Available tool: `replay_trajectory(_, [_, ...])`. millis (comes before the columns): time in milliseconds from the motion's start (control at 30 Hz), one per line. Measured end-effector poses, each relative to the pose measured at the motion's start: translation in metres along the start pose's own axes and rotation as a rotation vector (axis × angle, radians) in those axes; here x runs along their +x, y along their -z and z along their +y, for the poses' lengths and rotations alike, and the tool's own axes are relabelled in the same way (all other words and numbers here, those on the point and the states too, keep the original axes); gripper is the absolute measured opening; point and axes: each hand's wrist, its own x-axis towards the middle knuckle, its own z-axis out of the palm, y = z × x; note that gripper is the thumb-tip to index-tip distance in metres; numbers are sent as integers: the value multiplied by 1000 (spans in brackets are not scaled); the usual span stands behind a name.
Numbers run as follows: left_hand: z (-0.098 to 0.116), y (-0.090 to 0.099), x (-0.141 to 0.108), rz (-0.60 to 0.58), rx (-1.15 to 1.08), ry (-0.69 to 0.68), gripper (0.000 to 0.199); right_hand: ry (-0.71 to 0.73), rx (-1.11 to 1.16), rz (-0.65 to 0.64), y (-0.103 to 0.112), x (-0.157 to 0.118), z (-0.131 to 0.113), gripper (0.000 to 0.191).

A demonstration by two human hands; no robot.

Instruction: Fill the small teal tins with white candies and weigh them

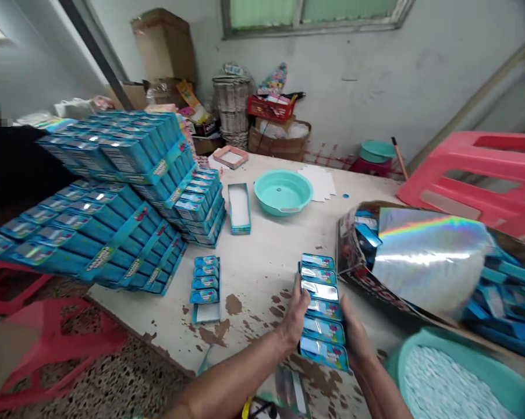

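a teal basin [498,373] sits at four o'clock; at five, left hand [295,314] and right hand [357,334] grasp the blue packs [322,329] from opposite sides, where even, gentle pressure should keep them aligned.

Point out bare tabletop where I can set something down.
Bare tabletop lies between the round basin, four-box tray and left hand, with a narrower gap between that basin and the open carton. Crowded: left, with stacked blue boxes; right, with the carton and the tub of white pieces.
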Motion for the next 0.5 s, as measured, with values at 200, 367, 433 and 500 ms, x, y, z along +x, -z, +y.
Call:
replay_trajectory(200, [115,27,-7,87,71,-62,73,102,-52,-145,-106,28,-2,63])
replay_trajectory(367, [275,56,27,163,346,-135,66,297,-5,-490,-255,81,-27,56])
replay_trajectory(433, [342,62,38,234,525,-203,61,386,1,-557,-314,107,-39,56])
replay_trajectory(500, [391,68,39,372,766,-347,53,494,-35,-569,-362,134,-44,57])
